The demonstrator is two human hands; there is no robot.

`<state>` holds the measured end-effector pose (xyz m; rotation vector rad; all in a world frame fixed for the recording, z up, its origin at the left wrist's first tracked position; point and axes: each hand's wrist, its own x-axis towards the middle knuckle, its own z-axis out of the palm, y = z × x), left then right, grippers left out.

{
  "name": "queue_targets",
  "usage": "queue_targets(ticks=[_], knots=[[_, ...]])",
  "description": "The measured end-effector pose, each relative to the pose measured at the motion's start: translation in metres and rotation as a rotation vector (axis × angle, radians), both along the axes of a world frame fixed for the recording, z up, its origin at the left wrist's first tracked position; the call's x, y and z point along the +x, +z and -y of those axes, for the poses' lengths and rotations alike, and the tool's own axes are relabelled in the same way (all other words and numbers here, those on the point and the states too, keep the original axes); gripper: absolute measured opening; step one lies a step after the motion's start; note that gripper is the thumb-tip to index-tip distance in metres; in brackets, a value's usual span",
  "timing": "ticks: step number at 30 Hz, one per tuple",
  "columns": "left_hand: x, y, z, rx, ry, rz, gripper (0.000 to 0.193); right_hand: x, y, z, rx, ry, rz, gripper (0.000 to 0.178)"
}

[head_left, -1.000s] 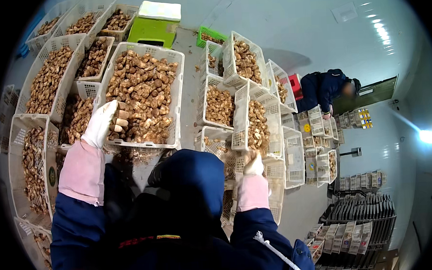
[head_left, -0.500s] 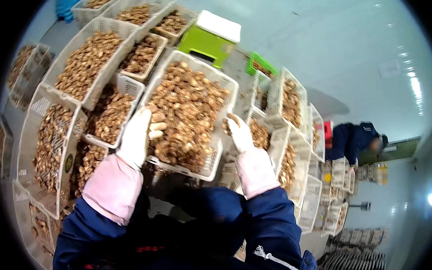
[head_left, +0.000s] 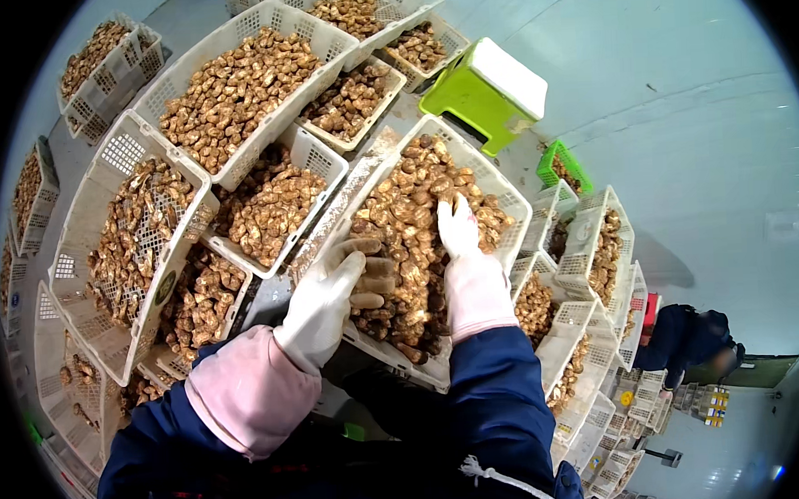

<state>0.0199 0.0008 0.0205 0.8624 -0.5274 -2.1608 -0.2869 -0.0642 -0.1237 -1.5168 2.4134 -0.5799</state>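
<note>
Looking down over our forearms, we see both gloved hands at a white slotted plastic crate [head_left: 504, 187] heaped with brown mushrooms [head_left: 407, 222], which sits straight ahead of us among many like it. Our left hand [head_left: 326, 297] rests at the crate's near left rim, its grip loosely curled with the fingers lying against the mushrooms at the edge; we cannot tell whether it pinches any single one. Our right hand [head_left: 459, 233] lies flat on top of the heap, its grip spread, fingers pointing away from us and touching the mushrooms. Pink cuffs [head_left: 250, 390] cover both wrists above dark blue sleeves [head_left: 500, 406]. To the left, more white crates [head_left: 128, 154] filled with the same mushrooms stand stacked and tilted against one another, one long crate [head_left: 256, 24] lying across the upper ones. Just beyond the crate we work at stands a lime-green box with a white top [head_left: 491, 89], and farther right a small green basket [head_left: 561, 162]. Along the right, a row of further crates [head_left: 586, 241] runs down toward another person in dark blue [head_left: 684, 340] bending near the floor.
</note>
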Motion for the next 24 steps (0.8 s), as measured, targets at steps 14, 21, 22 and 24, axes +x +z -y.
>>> queue_targets(ticks=[14,21,22,24], knots=[[-0.028,0.005,-0.036,-0.429,-0.404,-0.017,0.064,0.124,0.172,-0.202,0.036,-0.010,1.422,0.029],[-0.026,0.016,-0.055,-0.163,-0.469,-0.297,0.025,0.134,0.145,-0.208,-0.162,-0.006,1.608,0.025],[-0.025,0.004,-0.052,-0.217,-0.516,-0.274,0.025,0.129,0.139,-0.209,-0.161,0.046,1.627,0.025],[-0.023,0.005,-0.052,-0.269,-0.555,-0.198,0.028,0.131,0.141,-0.210,-0.167,0.086,1.606,0.025]])
